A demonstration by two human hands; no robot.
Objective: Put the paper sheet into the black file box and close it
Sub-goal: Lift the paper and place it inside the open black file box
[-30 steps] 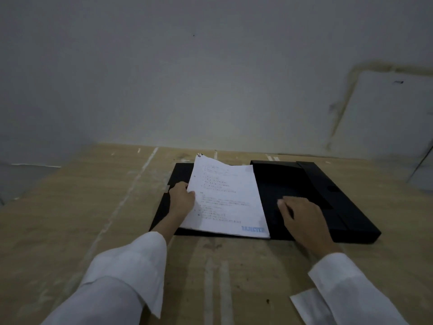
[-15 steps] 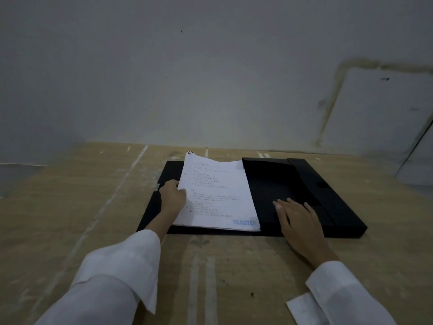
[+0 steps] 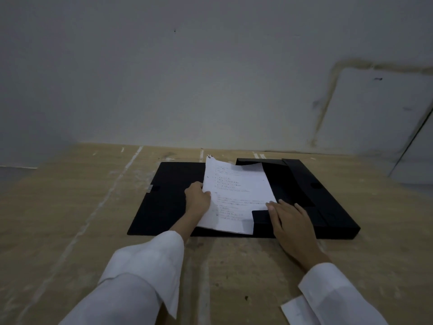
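Note:
The black file box [image 3: 328, 202] lies open on the wooden table, its lid [image 3: 164, 195] flat to the left and its tray on the right. A white printed paper sheet [image 3: 236, 195] lies slanted across the middle, its right part reaching into the tray. The tray's near flap [image 3: 260, 219] covers the sheet's lower right corner. My left hand [image 3: 198, 199] grips the sheet's left edge. My right hand [image 3: 290, 219] rests flat, fingers spread, on the tray's near wall and touches the sheet's right edge.
The wooden table [image 3: 70, 219] has pale streaks and ends at a grey wall close behind the box. A small metal clasp [image 3: 150, 187] sits on the lid's left edge. A white paper scrap [image 3: 297, 310] lies near my right sleeve.
The sheet has moved right into the tray, and its lower right corner has gone under the near flap. My left hand followed it right; my right hand stayed on the tray's near wall.

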